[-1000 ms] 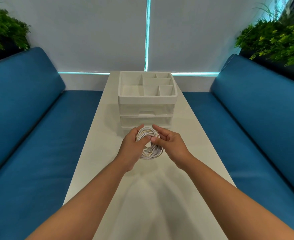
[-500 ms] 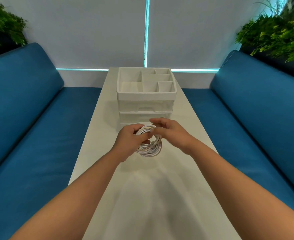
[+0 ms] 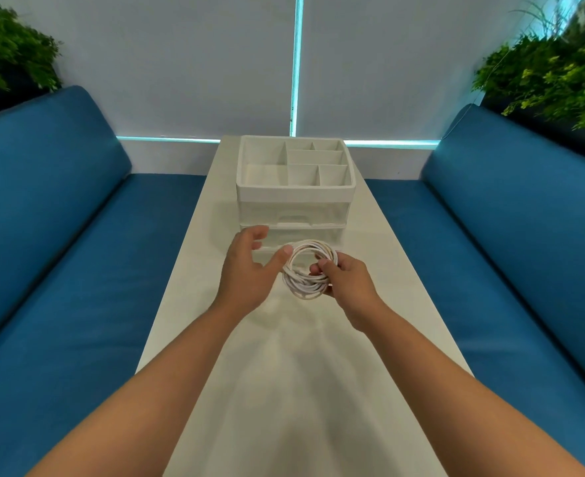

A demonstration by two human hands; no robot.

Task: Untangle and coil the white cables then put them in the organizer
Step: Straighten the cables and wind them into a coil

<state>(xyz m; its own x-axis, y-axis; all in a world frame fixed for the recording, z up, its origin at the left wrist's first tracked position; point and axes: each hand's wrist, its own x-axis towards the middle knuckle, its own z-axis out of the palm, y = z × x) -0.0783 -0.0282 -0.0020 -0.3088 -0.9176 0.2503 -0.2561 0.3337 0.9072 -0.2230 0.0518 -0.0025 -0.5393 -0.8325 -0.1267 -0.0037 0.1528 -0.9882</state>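
- White cables: wound into one round coil, held above the table, just in front of the organizer.
- Organizer: white, open tray on top split into several compartments, all showing bare floors; two clear drawers beneath, contents not discernible.
- Right hand: fingers curled, pinching the coil's right side; fingertips reach into the coil's centre.
- Left hand: fingers spread and relaxed, gripping nothing; thumb tip lies at the coil's left edge, contact uncertain.
- Coil sits between both hands, nearer the organizer's lower drawer.
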